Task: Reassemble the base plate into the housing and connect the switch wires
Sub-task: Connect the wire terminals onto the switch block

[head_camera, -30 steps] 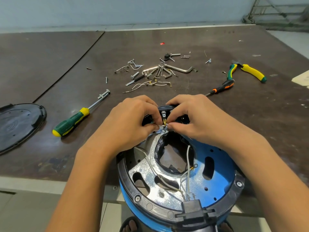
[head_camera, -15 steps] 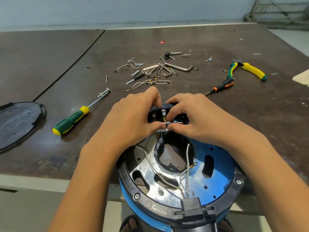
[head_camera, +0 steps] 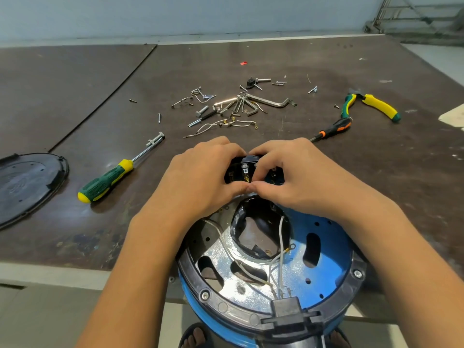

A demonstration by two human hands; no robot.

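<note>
The shiny metal base plate (head_camera: 221,266) sits inside the round blue housing (head_camera: 334,249). At its twelve o'clock, the left hand (head_camera: 200,177) and right hand (head_camera: 298,177) both pinch the black switch block (head_camera: 247,165). Several white wires (head_camera: 281,237) look unconnected.

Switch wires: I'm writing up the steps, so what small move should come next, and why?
Probably push up with both thumbs to seat the brass terminal fully: left hand and right hand both grip the switch block, thumbs meeting just below it. A ring-ended white wire lies loose in the housing.

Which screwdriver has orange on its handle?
The smaller black screwdriver on the right, beside the pliers; the left screwdriver is green and yellow.
</note>
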